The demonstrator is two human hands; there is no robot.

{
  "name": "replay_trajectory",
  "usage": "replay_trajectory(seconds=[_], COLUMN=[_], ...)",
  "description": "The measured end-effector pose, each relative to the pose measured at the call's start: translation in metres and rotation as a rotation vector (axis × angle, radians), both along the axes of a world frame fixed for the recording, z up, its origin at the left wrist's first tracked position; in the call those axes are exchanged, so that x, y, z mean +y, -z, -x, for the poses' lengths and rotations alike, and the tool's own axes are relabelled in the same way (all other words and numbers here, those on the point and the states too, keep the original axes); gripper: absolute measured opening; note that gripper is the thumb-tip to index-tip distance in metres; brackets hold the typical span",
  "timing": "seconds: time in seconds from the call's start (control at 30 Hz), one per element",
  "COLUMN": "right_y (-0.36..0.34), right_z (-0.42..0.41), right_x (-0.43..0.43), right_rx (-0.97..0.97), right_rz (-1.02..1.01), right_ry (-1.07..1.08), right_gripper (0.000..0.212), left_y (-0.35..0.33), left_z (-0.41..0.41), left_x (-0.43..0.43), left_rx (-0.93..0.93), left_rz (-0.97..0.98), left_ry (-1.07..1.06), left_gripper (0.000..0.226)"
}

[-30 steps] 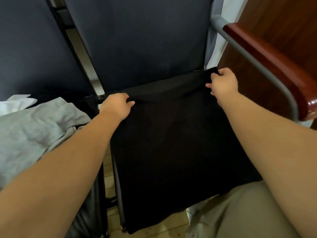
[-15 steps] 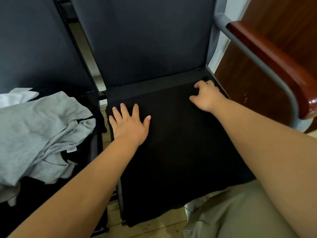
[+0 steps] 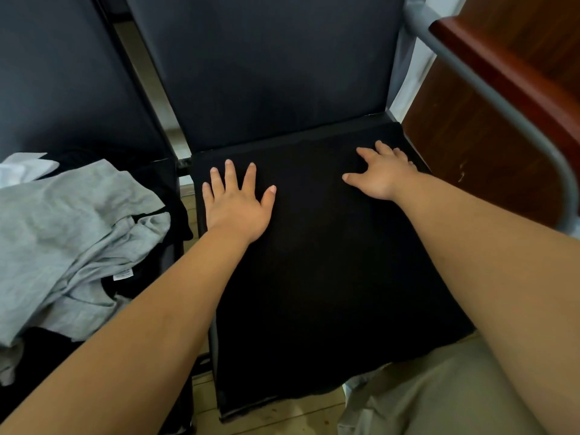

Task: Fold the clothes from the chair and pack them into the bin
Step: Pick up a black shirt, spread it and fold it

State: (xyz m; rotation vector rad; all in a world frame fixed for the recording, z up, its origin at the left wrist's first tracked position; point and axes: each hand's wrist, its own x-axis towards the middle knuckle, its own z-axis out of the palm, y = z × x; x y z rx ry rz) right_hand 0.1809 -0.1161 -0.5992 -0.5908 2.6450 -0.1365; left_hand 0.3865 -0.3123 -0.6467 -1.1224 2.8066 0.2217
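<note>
Black garment [image 3: 329, 277] flat under both spread hands [image 3: 238, 205] [image 3: 381, 174].

Both hands lie on the garment [image 3: 329, 277] spread over the chair seat, clothes pile [image 3: 72, 233] left.

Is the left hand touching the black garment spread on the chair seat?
Touching. The head view shows the left hand lying flat, fingers spread, on the black garment, with no gap visible.
</note>
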Motion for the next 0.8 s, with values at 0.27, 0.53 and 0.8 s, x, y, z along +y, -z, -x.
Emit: replay_trajectory(seconds=[0.27,0.53,0.8], right_y=[0.005,-0.017,-0.061], right_z=[0.018,0.008,-0.071], right_x=[-0.011,-0.001,0.043], right_rx=[0.011,0.042,-0.015], right_rz=[0.047,0.155,0.188], right_ry=[0.013,0.013,0.015], right_gripper=[0.086,0.081,0.054], left_y=[-0.001,-0.020,-0.063], left_z=[0.013,-0.009,-0.058], left_x=[-0.019,-0.005,0.053], left_rx=[0.006,0.087,-0.026], left_rz=[-0.016,-0.057,-0.158], left_ry=[0.007,0.015,0.066], left_gripper=[0.078,0.078,0.076])
